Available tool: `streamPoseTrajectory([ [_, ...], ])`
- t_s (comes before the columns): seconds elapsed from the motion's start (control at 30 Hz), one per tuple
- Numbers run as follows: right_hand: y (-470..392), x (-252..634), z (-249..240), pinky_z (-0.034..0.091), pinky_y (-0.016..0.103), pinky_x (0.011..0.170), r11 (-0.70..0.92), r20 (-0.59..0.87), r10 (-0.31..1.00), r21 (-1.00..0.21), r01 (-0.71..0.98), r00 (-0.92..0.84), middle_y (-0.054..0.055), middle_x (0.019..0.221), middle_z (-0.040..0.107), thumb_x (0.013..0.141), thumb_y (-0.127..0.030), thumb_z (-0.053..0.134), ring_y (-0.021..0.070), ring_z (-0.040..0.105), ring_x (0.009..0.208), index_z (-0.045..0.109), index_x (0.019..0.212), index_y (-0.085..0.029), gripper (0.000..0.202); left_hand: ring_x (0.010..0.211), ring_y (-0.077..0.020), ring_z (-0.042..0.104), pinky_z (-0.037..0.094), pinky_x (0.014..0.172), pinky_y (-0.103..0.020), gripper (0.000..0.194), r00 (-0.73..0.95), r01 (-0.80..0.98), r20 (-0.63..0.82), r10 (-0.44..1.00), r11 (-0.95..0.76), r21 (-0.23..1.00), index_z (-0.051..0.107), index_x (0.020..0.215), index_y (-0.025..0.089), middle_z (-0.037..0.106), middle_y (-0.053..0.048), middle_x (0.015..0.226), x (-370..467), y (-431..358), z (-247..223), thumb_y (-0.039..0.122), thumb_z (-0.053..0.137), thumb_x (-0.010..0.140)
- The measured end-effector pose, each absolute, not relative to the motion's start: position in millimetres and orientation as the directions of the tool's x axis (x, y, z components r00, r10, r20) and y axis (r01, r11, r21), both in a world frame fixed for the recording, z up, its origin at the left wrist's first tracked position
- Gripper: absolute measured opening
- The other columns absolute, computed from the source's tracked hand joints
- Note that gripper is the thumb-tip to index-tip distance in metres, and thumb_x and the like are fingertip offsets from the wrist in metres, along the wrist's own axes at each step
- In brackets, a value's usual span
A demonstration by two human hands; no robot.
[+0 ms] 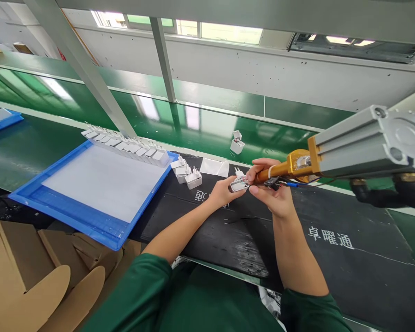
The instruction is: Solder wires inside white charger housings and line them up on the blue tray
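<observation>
The left hand point(223, 192) has its fingers clamped on an open white plug adapter housing point(240, 185), held over the black mat point(235, 240) on the counter. The right hand point(275, 196) is at the housing's three o'clock, beside the gold-coloured tool tip point(263, 176) (whether its partly hidden fingers pinch anything, I cannot tell). Three white adapters point(187, 173) sit toward nine o'clock, before the blue tray point(115, 237); another open adapter point(237, 144) stands at twelve.
</observation>
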State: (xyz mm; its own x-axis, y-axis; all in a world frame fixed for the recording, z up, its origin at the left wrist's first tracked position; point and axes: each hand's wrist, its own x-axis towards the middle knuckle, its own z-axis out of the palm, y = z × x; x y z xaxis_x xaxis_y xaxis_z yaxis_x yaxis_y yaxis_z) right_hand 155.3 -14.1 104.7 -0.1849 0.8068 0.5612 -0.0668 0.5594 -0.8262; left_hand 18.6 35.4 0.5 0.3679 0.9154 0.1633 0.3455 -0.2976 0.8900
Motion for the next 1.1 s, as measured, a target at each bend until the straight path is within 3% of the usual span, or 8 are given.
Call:
streamPoseTrajectory([
  [0.27,-19,146,102,0.051,0.038,0.069,0.536,0.531,0.839,-0.844,0.011,-0.115,0.001,0.078,0.058,0.08,-0.039,0.073,0.0199,0.056,0.076,0.059,0.111,-0.029,0.035,0.065,-0.0117,0.054,0.044,0.058,-0.022,0.04,0.367,0.119,0.252,0.896,-0.314,0.942,0.06,0.079,0.015,0.061,0.001,0.072,28,29,-11,0.052,0.073,0.071],
  [0.5,-20,150,96,0.051,0.039,0.068,0.499,0.502,0.853,-0.865,-0.058,-0.147,0.003,0.084,0.06,0.076,-0.043,0.075,0.0202,0.057,0.075,0.055,0.116,-0.028,0.047,0.072,-0.0145,0.061,0.048,0.063,-0.023,0.039,0.395,0.139,0.204,0.896,-0.278,0.95,0.067,0.093,0.014,0.068,-0.001,0.079,25,30,-7,0.046,0.075,0.072],
  [0.73,-9,159,89,0.05,0.039,0.068,0.496,0.525,0.835,-0.848,-0.188,-0.164,0.004,0.086,0.058,0.077,-0.045,0.071,0.0219,0.057,0.078,0.055,0.117,-0.028,0.047,0.078,-0.0194,0.066,0.049,0.072,-0.026,0.029,0.461,0.503,0.052,0.886,-0.309,0.808,0.072,0.096,0.017,0.071,-0.001,0.082,1,51,2,0.034,0.074,0.073],
  [0.83,-6,161,92,0.049,0.039,0.068,0.508,0.527,0.837,-0.848,-0.147,-0.148,0.003,0.083,0.057,0.076,-0.046,0.071,0.0213,0.056,0.078,0.057,0.115,-0.027,0.045,0.082,-0.0229,0.066,0.049,0.073,-0.027,0.044,0.465,0.583,-0.029,0.885,-0.281,0.762,0.071,0.104,0.016,0.072,-0.004,0.087,-7,60,3,0.04,0.079,0.068],
  [0.93,-5,161,94,0.049,0.039,0.068,0.494,0.508,0.849,-0.861,-0.118,-0.149,0.003,0.083,0.057,0.076,-0.048,0.07,0.0206,0.056,0.075,0.057,0.115,-0.028,0.045,0.082,-0.0222,0.066,0.049,0.074,-0.028,0.041,0.462,0.55,-0.034,0.886,-0.256,0.795,0.07,0.101,0.015,0.071,-0.005,0.086,-4,63,3,0.049,0.071,0.077],
  [1.03,-4,160,95,0.049,0.037,0.067,0.511,0.523,0.839,-0.852,-0.117,-0.146,0.002,0.083,0.057,0.077,-0.047,0.07,0.0202,0.055,0.075,0.057,0.115,-0.029,0.044,0.085,-0.0193,0.066,0.05,0.079,-0.027,0.03,0.458,0.448,0.036,0.888,-0.266,0.854,0.067,0.107,0.014,0.071,-0.004,0.09,4,65,3,0.037,0.06,0.087],
  [1.1,-3,160,96,0.048,0.036,0.066,0.534,0.546,0.826,-0.837,-0.12,-0.139,0.002,0.082,0.057,0.078,-0.044,0.071,0.0194,0.054,0.074,0.057,0.116,-0.029,0.043,0.089,-0.0185,0.065,0.049,0.084,-0.027,0.033,0.463,0.425,0.087,0.882,-0.307,0.851,0.063,0.119,0.014,0.072,-0.005,0.094,7,65,2,0.023,0.058,0.087],
])
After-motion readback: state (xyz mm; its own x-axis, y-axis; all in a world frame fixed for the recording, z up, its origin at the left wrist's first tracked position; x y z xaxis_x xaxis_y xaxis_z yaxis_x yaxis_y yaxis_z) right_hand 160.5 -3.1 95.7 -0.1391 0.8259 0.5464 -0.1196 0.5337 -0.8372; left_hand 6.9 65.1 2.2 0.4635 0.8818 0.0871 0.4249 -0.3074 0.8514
